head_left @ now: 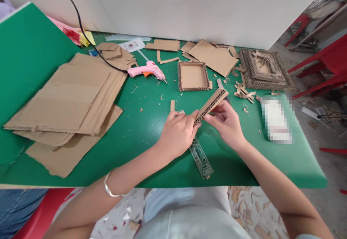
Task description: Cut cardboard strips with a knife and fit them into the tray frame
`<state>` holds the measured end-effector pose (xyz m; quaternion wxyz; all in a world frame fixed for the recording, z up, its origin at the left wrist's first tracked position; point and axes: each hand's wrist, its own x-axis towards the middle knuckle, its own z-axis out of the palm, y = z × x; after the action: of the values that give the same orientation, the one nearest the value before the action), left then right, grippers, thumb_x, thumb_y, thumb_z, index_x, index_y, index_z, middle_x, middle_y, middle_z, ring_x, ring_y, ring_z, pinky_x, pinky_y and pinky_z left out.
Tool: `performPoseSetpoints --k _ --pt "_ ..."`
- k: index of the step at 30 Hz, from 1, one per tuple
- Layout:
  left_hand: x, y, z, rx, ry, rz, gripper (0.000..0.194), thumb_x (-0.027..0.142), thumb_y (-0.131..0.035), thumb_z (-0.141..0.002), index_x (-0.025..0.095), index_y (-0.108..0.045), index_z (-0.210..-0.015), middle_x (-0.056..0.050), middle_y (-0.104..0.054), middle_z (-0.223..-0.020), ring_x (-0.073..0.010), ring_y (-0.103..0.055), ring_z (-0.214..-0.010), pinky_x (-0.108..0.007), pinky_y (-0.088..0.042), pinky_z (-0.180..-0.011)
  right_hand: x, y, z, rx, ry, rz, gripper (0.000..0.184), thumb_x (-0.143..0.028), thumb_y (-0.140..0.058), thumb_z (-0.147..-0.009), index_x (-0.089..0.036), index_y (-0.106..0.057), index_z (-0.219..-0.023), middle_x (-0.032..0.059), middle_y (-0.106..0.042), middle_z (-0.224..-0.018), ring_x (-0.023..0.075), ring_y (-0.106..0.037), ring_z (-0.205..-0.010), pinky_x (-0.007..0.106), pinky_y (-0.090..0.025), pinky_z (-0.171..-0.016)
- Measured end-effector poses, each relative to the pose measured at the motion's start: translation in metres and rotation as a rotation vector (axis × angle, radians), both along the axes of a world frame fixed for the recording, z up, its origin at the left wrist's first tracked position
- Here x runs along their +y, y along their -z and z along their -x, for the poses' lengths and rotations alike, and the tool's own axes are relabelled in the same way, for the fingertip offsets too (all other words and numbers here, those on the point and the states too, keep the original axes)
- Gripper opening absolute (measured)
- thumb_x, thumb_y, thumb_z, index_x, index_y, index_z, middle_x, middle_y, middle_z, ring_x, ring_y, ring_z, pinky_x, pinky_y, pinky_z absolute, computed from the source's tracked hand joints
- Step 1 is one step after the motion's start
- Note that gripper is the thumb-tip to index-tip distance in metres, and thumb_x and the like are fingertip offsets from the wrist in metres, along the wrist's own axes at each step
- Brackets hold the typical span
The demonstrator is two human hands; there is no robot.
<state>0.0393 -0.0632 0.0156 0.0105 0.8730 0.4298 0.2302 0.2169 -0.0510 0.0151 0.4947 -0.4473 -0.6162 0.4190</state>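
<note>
Both hands meet above the green table: left hand and right hand pinch a corrugated cardboard strip between them, its lower end hidden by fingers. Beneath lies a clear stencil ruler, partly covered; beyond, a pink glue gun and a blurred-out patch.

A white wall stood behind the worktop's far edge; the green worktop filled most of the view; a second green board rose at its left edge; past its right edge stood red chairs on a grey floor; cardboard scraps littered the floor below the near edge; light was even.
</note>
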Motion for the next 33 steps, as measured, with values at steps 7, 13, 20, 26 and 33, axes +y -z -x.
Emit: performPoseSetpoints --k 7,13,20,26,33 --pt "0.006 -0.002 0.003 0.097 0.082 0.083 0.024 0.023 -0.045 -0.096 0.009 -0.059 -0.110 -0.005 -0.070 -0.068 -0.0191 -0.063 -0.061 -0.041 -0.041 -0.085 0.013 -0.025 -0.038 -0.772 0.069 -0.640 0.046 -0.041 -0.067 -0.080 -0.029 -0.055 -0.123 0.0091 -0.057 -0.124 0.0298 -0.047 -0.125 0.050 -0.041 -0.099" --pt "0.015 -0.013 0.013 -0.594 0.024 0.495 0.041 0.045 -0.066 -0.082 0.024 -0.051 -0.114 -0.003 -0.069 -0.096 -0.0196 -0.064 -0.085 -0.033 -0.048 -0.077 0.010 -0.025 -0.036 -0.618 0.151 -0.410 0.014 -0.032 -0.062 -0.085 -0.021 -0.070 -0.088 0.0042 -0.069 -0.084 0.0167 -0.062 -0.077 0.031 -0.051 -0.070" --pt "0.017 -0.007 -0.001 -1.027 0.039 0.686 0.036 0.047 -0.054 -0.090 0.021 -0.045 -0.113 -0.008 -0.063 -0.109 -0.0212 -0.061 -0.100 -0.035 -0.049 -0.084 -0.017 -0.019 0.000 -0.381 0.214 0.021 0.030 -0.042 -0.051 -0.089 -0.019 -0.068 -0.098 0.0028 -0.069 -0.082 0.0144 -0.062 -0.069 0.026 -0.048 -0.060" --pt "0.044 -0.032 0.010 0.020 0.218 0.116 0.018 0.028 -0.044 -0.097 0.017 -0.056 -0.093 -0.004 -0.066 -0.078 -0.0186 -0.060 -0.073 -0.032 -0.039 -0.070 0.002 -0.020 -0.041 -1.074 0.292 -0.027 0.042 -0.037 -0.052 -0.086 -0.015 -0.055 -0.122 0.0158 -0.060 -0.112 0.0294 -0.058 -0.103 0.038 -0.048 -0.077" --pt "0.061 -0.020 -0.015 0.380 0.395 -0.129 0.022 0.014 -0.047 -0.094 0.016 -0.061 -0.077 -0.001 -0.065 -0.071 -0.0147 -0.055 -0.068 -0.032 -0.031 -0.070 0.026 -0.009 -0.071 -1.302 0.173 0.189 0.054 -0.029 -0.041 -0.087 -0.006 -0.039 -0.136 0.0206 -0.065 -0.101 0.0290 -0.064 -0.082 0.038 -0.048 -0.069"
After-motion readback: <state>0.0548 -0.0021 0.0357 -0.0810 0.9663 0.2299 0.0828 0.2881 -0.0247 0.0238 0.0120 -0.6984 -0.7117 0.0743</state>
